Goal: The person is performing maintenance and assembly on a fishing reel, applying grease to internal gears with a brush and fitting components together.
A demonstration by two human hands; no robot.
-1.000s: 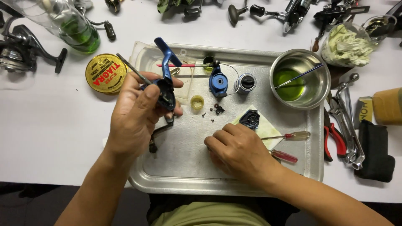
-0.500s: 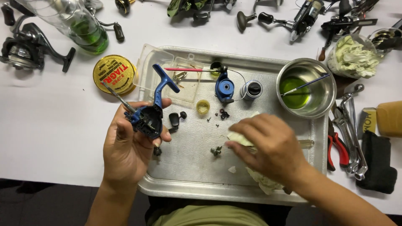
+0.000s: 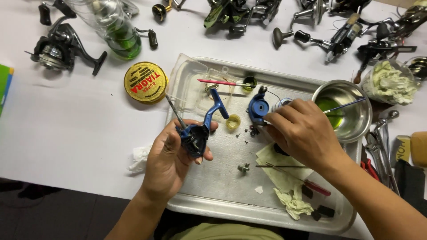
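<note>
Left hand (image 3: 171, 160) grips blue reel body (image 3: 194, 138) | right hand (image 3: 302, 133) curled, contents hidden | reel likely stiff, greasy; hold by frame.

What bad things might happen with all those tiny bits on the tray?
The tiny screws lie loose on the metal tray; a bump from the right hand might scatter them. The steel bowl of green liquid sits right beside that hand, so an elbow or wrist could tip it. The left hand holds the blue reel body above the tray; small parts may drop out.
</note>
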